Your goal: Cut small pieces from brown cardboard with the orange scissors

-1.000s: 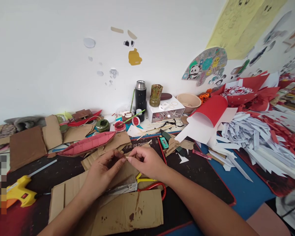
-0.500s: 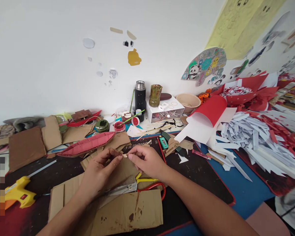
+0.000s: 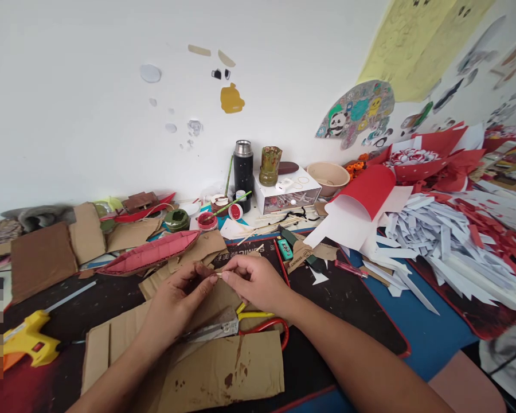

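Note:
Between my fingertips is a small pale piece (image 3: 219,275), perhaps a bit of thin wood stick; its full shape is hidden. My left hand (image 3: 178,304) pinches one end of it, thumb and fingers together. The other end is pinched by my right hand (image 3: 253,281), fingers curled under. Below both hands lies stained corrugated cardboard (image 3: 223,367). A pair of scissors (image 3: 236,324) with red and yellow handles rests on it, blades pointing left under my left forearm. A red cardboard boat shape (image 3: 150,252) sits just beyond my left hand.
A yellow glue gun (image 3: 34,338) lies at left. Paint jars (image 3: 207,221), a black flask (image 3: 243,169) and a white box (image 3: 286,189) stand along the wall. Cut paper strips (image 3: 434,235) pile up at right. A teal eraser (image 3: 284,249) lies past my right hand.
The view has shifted slightly, so everything appears a little further left. Both hands keep their pinch on the small pale piece, with only slight finger movement.

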### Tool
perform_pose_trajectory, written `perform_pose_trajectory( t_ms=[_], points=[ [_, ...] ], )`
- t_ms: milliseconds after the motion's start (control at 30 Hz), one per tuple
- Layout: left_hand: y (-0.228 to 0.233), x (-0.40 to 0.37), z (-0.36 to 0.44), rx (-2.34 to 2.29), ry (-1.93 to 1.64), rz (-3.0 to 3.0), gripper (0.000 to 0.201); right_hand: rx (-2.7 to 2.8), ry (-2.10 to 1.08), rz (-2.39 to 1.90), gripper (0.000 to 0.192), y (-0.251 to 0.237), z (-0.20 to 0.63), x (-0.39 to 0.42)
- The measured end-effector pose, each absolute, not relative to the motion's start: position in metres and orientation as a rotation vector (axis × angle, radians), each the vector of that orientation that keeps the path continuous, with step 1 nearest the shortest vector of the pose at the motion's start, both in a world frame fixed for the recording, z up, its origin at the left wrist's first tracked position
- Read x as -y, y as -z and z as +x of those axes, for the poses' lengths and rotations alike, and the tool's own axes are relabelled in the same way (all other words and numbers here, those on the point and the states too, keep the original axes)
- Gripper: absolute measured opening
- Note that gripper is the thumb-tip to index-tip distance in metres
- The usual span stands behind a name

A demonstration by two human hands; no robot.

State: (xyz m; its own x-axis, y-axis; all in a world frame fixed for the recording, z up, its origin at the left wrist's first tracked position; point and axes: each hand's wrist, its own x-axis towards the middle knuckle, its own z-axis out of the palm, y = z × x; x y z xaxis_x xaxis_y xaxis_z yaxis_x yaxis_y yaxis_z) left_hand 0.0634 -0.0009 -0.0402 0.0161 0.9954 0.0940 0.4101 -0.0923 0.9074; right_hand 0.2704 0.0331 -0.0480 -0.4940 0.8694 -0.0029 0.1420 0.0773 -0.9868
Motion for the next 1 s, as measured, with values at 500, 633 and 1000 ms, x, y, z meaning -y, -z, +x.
perform_pose_trajectory(
  t_ms=[500, 633, 1000],
  points=[
    [0.037, 0.001, 0.062, -1.518, -1.003, 1.663, 0.035, 1.778, -1.363, -1.051, 0.016, 0.048, 0.271, -0.034],
    [0.033, 0.001, 0.062, -1.515, -0.989, 1.677, 0.035, 1.820, -1.294, -1.049, 0.014, 0.051, 0.270, -0.035],
    [0.033, -0.001, 0.059, -1.505, -0.918, 1.786, 0.033, 1.887, -1.224, -1.054, 0.014, 0.054, 0.273, -0.036]
  ],
)
